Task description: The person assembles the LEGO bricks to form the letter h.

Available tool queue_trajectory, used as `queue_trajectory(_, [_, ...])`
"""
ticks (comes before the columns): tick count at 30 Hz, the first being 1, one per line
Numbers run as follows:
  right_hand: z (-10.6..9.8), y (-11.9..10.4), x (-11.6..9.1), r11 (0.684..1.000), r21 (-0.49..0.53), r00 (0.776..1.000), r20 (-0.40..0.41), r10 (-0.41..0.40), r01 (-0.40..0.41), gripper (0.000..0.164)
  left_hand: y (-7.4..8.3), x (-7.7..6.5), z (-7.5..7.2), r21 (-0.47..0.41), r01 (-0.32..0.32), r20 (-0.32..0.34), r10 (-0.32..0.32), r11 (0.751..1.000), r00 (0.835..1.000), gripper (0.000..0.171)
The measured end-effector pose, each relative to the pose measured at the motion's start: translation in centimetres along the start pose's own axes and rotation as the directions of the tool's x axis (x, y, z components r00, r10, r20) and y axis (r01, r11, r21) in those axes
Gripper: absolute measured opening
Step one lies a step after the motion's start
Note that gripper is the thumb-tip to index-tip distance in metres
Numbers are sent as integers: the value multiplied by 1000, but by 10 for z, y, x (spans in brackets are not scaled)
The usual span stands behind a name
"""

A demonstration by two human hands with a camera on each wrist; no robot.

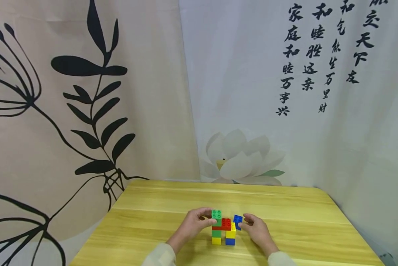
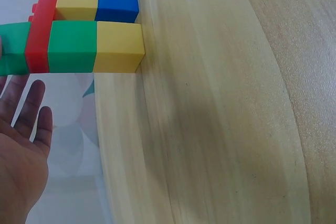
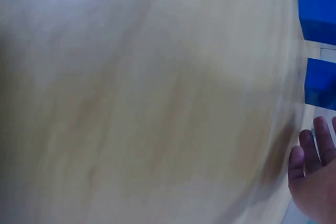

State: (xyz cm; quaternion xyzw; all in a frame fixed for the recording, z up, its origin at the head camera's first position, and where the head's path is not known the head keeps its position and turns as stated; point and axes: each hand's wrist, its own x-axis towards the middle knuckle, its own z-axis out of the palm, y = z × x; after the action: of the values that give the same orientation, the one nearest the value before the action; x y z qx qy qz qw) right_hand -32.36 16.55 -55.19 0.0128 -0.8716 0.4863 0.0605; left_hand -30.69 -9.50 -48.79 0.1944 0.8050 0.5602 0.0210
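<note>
A small structure of toy building bricks stands on the table. Its left column has a yellow brick (image 1: 216, 241) at the foot and a green brick (image 1: 216, 234) above. Beside it, a blue brick (image 1: 230, 242) carries a yellow brick (image 1: 230, 234). Across both columns lies a red brick (image 1: 226, 224), with another green brick (image 1: 216, 213) on its left end. My left hand (image 1: 196, 222) pinches that top green brick, thumb in front. My right hand (image 1: 257, 231) holds a loose blue brick (image 1: 237, 220), tilted, just right of the structure; the right wrist view shows this blue brick (image 3: 320, 83) above the table.
The wooden table (image 1: 145, 207) reaches back to a hanging cloth (image 1: 152, 92) printed with plants, a lotus and characters. Around the structure, bare tabletop shows on the left and right.
</note>
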Motion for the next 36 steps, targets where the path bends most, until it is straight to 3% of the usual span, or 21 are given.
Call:
queue_trajectory(10, [-2,-2,-3,998,-33,998,12,56,-55,43,-6,4,7,-9,15,-2,-15,1000,1000,25])
queue_trajectory(19, [-11,-4,-4,998,-20,998,16,68,-68,42,29,-10,3,-35,-13,4,13,999,1000,22])
queue_trajectory(22, [-15,-7,-4,999,2,999,14,40,-41,42,24,-8,2,-26,-11,2,11,1000,1000,24])
queue_trajectory(29, [-25,-14,-2,999,31,999,23,24,-25,39,-7,2,3,-5,-2,-1,2,1000,1000,25])
queue_trajectory(32, [-29,-19,-1,999,30,1000,21,22,-23,37,-7,1,2,-12,2,2,-2,1000,1000,24])
queue_trajectory(36, [-34,-27,1,1000,29,1000,2,0,0,37,7,-5,0,-26,-1,2,1,1000,1000,23])
